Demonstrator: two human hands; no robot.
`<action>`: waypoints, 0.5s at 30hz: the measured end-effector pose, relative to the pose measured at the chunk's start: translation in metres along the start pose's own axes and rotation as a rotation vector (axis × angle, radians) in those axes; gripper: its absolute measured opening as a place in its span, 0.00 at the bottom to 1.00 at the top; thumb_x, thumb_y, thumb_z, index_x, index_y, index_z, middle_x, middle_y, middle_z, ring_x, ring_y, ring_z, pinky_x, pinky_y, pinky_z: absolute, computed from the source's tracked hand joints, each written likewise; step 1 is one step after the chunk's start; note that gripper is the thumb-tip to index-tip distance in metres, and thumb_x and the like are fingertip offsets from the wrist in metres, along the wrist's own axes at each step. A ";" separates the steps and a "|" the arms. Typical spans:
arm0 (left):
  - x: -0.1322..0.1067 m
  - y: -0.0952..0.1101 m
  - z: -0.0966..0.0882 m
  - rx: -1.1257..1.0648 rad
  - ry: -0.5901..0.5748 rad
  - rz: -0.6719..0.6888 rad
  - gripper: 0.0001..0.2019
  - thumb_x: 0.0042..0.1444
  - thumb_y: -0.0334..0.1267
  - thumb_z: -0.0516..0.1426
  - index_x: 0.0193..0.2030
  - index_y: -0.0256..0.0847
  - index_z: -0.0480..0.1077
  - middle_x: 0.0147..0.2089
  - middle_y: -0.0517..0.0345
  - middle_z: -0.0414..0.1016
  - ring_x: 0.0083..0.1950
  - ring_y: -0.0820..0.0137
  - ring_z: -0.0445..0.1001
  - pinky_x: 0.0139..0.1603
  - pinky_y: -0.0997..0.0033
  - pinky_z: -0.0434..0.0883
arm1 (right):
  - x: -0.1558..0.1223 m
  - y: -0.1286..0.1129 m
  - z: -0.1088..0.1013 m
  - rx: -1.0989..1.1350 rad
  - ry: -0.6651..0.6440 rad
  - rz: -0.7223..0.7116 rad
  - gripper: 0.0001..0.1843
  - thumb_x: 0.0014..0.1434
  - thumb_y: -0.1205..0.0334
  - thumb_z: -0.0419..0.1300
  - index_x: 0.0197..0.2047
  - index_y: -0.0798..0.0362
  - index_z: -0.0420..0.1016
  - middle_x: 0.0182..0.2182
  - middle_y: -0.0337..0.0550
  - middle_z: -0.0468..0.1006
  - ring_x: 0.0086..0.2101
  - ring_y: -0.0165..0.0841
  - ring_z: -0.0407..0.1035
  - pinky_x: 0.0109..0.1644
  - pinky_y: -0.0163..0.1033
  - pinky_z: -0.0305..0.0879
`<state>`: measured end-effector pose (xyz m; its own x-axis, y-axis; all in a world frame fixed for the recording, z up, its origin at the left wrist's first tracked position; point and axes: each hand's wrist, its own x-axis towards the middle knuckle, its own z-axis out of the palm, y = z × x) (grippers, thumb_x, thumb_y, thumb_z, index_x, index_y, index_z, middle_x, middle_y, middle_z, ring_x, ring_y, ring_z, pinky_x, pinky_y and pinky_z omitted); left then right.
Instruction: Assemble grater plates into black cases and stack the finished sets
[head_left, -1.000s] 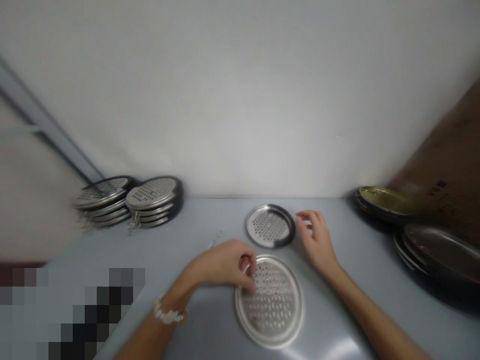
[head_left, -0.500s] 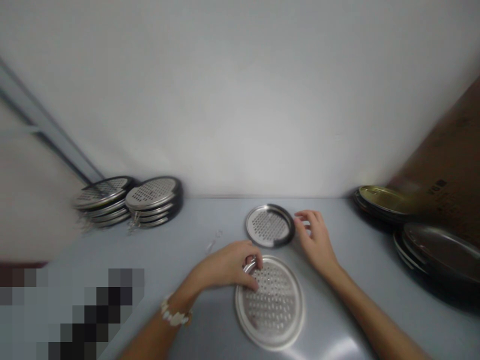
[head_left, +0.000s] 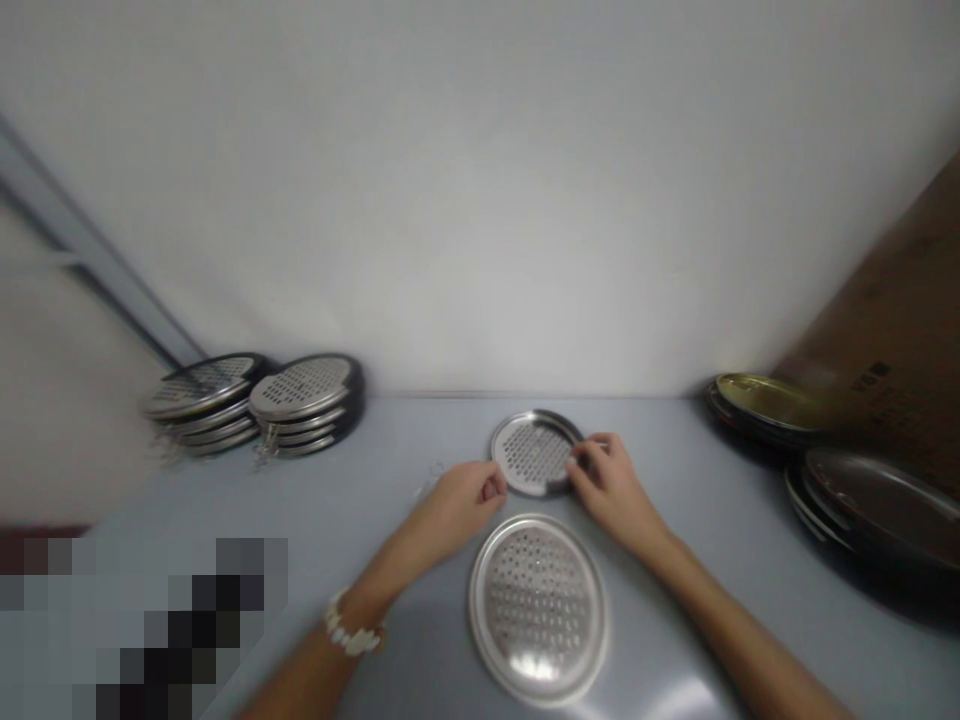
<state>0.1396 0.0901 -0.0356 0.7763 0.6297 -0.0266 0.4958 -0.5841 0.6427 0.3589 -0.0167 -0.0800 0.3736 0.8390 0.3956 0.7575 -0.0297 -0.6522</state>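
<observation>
A small round metal grater [head_left: 531, 455] with a black part along its right rim lies flat on the table. My right hand [head_left: 611, 490] has its thumb and fingers closed over that black rim. Beside the grater's lower left edge is my left hand [head_left: 469, 500], its fingers curled together; whether they grip the rim is hidden. A larger round grater plate [head_left: 537, 610], silver with rows of raised holes, lies nearer to me with no hand on it.
Two stacks of round graters, a left stack [head_left: 206, 400] and a right stack [head_left: 307, 395], stand at the back left. Dark round pans or lids [head_left: 885, 510] and a gold-toned disc [head_left: 772, 400] lie at right before a brown cardboard box [head_left: 892, 320]. A small clear item [head_left: 435, 470] lies by my left hand.
My left hand has let go of the larger grater plate and moved up to the small grater's left side. My right hand has moved left onto the small grater's black rim.
</observation>
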 end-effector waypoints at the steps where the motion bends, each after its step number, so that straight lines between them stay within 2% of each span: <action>1: 0.001 -0.001 0.001 0.045 0.044 -0.028 0.03 0.57 0.32 0.56 0.36 0.40 0.72 0.30 0.59 0.74 0.32 0.69 0.71 0.33 0.73 0.62 | 0.000 0.000 0.000 -0.016 -0.008 -0.001 0.12 0.64 0.53 0.56 0.42 0.51 0.74 0.46 0.51 0.68 0.48 0.46 0.68 0.57 0.56 0.66; 4: 0.003 -0.005 0.002 0.145 0.143 -0.023 0.11 0.59 0.31 0.56 0.49 0.41 0.70 0.36 0.57 0.76 0.37 0.67 0.74 0.39 0.71 0.66 | -0.001 0.000 0.001 -0.033 -0.044 0.016 0.12 0.64 0.53 0.56 0.41 0.52 0.74 0.47 0.52 0.68 0.48 0.45 0.69 0.58 0.54 0.66; 6: 0.003 -0.007 0.003 0.186 0.127 0.043 0.15 0.61 0.30 0.56 0.55 0.43 0.69 0.43 0.55 0.76 0.42 0.66 0.75 0.45 0.69 0.68 | -0.001 0.000 0.001 -0.039 -0.054 0.017 0.12 0.64 0.52 0.56 0.41 0.51 0.73 0.47 0.51 0.67 0.48 0.44 0.69 0.58 0.52 0.66; 10: 0.003 -0.005 0.005 0.318 0.067 0.125 0.09 0.63 0.33 0.56 0.49 0.43 0.72 0.49 0.53 0.75 0.50 0.62 0.74 0.51 0.64 0.69 | -0.001 0.000 0.001 -0.087 -0.060 0.007 0.13 0.64 0.50 0.56 0.40 0.50 0.73 0.46 0.50 0.67 0.49 0.44 0.68 0.58 0.51 0.65; 15: 0.005 0.000 -0.001 0.443 0.057 0.104 0.05 0.64 0.31 0.56 0.43 0.41 0.73 0.45 0.52 0.75 0.48 0.62 0.74 0.50 0.64 0.70 | 0.004 0.009 -0.002 -0.150 -0.054 0.041 0.14 0.67 0.50 0.51 0.40 0.50 0.72 0.45 0.51 0.68 0.47 0.44 0.68 0.56 0.51 0.65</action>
<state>0.1432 0.0939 -0.0346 0.8142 0.5763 0.0709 0.5448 -0.8005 0.2499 0.3681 -0.0151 -0.0827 0.3799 0.8632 0.3326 0.8149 -0.1422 -0.5618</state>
